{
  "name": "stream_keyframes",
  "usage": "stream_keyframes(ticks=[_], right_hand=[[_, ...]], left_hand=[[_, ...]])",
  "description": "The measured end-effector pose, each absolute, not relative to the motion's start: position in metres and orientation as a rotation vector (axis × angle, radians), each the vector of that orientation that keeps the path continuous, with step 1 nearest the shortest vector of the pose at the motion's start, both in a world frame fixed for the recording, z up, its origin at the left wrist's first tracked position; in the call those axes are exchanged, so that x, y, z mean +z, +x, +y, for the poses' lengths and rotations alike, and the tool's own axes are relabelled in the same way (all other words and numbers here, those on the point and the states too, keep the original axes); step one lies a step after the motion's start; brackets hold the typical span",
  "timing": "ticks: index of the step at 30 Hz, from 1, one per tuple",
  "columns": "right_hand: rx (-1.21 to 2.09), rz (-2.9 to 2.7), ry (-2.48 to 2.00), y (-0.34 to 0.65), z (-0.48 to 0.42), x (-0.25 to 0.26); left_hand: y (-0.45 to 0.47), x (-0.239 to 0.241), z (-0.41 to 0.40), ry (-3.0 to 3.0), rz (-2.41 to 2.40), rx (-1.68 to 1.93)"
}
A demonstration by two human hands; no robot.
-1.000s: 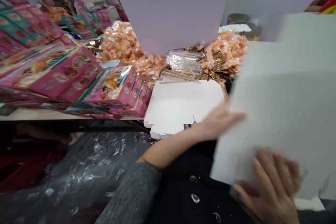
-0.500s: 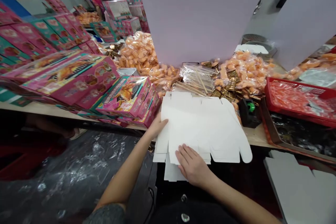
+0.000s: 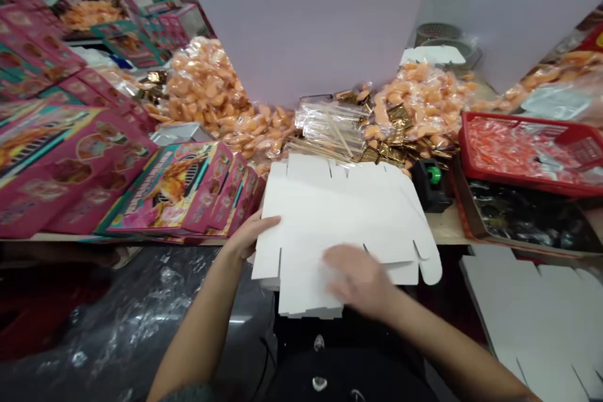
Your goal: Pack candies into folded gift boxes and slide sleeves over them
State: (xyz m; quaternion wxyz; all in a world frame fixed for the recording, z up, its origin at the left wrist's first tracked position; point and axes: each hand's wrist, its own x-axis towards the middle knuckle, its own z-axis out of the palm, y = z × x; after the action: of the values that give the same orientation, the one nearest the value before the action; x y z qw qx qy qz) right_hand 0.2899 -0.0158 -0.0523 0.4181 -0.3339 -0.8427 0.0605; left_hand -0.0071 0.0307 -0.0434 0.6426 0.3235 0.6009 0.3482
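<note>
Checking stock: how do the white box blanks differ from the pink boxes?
The white die-cut carton blanks lie flat, while the pink printed boxes are folded up into solid shapes. The blanks are plain; the boxes carry pink and teal food artwork. The blanks show cut tabs and slots; the boxes have squared edges. Both are paperboard packaging at the same wooden tabletop.

A stack of flat white die-cut cardboard box blanks (image 3: 343, 213) lay horizontal, its slotted flaps and one rounded tab (image 3: 430, 270) showing, edges slightly uneven, just right of the pink printed cartons (image 3: 169, 191).
</note>
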Motion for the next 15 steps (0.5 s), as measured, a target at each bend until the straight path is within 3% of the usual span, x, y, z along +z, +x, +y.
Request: stream_keyframes(ticks=[4,6,11,15], right_hand=[[0.088,-1.767,-2.046,0.380,0.042,-0.081],[0.208,-1.749,-2.336,0.408,0.064,-0.095],[0.321,-1.795,-2.359,0.433,0.064,-0.104],[0.417,-1.784,-2.483,0.486,-0.017,-0.103]], left_hand=[[-0.010,-0.051,0.021,0.724,1.399,0.834],[-0.011,-0.054,0.019,0.712,1.392,0.855],[-0.011,-0.061,0.018,0.596,1.323,0.948],[-0.012,-0.064,0.013,0.467,1.167,1.027]])
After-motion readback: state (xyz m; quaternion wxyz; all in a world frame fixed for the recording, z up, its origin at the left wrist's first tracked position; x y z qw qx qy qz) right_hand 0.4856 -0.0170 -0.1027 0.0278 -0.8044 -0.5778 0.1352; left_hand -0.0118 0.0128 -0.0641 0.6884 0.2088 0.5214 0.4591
